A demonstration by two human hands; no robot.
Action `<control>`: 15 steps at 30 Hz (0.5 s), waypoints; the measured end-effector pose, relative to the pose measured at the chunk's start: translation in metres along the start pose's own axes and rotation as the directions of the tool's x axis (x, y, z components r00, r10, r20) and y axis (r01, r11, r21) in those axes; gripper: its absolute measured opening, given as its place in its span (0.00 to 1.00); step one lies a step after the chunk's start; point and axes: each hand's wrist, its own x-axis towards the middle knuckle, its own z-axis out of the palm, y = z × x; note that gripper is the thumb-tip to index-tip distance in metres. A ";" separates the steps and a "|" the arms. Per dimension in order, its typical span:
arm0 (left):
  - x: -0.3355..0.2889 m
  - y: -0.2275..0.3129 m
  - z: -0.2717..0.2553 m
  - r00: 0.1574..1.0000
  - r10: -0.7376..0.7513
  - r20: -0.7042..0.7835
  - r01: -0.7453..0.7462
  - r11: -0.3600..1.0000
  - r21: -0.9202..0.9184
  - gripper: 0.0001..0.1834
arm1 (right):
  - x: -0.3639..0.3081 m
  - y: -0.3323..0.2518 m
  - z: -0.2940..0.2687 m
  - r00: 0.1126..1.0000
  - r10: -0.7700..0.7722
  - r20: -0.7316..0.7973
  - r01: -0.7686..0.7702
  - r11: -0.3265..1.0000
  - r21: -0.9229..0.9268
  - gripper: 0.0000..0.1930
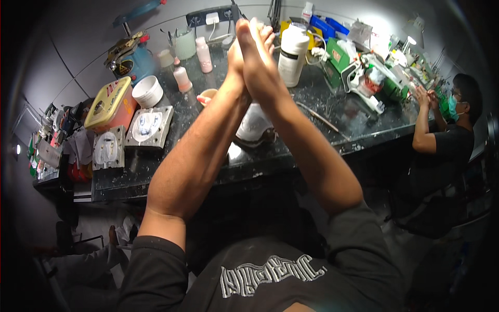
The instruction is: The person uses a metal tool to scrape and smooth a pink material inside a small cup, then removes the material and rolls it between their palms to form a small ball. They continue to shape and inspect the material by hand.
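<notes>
Left hand (235, 66) and right hand (255, 58) are pressing together, cannot tell if holding anything, beside white bottle (292, 61): likely stiff, slick, best gripped mid-body.

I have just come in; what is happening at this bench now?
Over the black bench, a person brings the left hand and right hand together; whether anything is between them cannot be seen. A large white bottle stands upright to the right of the hands. Two pale mould-like blocks lie on the left. Farther right, a masked co-worker has both hands raised; what they hold is too small to tell.
</notes>
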 end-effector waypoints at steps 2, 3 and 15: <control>-0.007 -0.005 0.007 1.000 -0.019 0.004 0.018 0.996 0.084 0.32 | 0.060 0.014 -0.008 0.982 0.070 0.175 -0.124 0.939 0.321 0.35; -0.006 -0.005 0.020 0.999 -0.019 0.028 0.014 0.987 0.163 0.30 | 0.082 0.022 -0.017 0.971 0.064 0.230 -0.158 0.895 0.417 0.34; 0.027 0.101 -0.069 0.906 0.418 0.070 -0.423 0.884 0.197 0.19 | 0.033 0.014 0.114 0.974 -0.115 0.196 0.019 0.901 0.434 0.29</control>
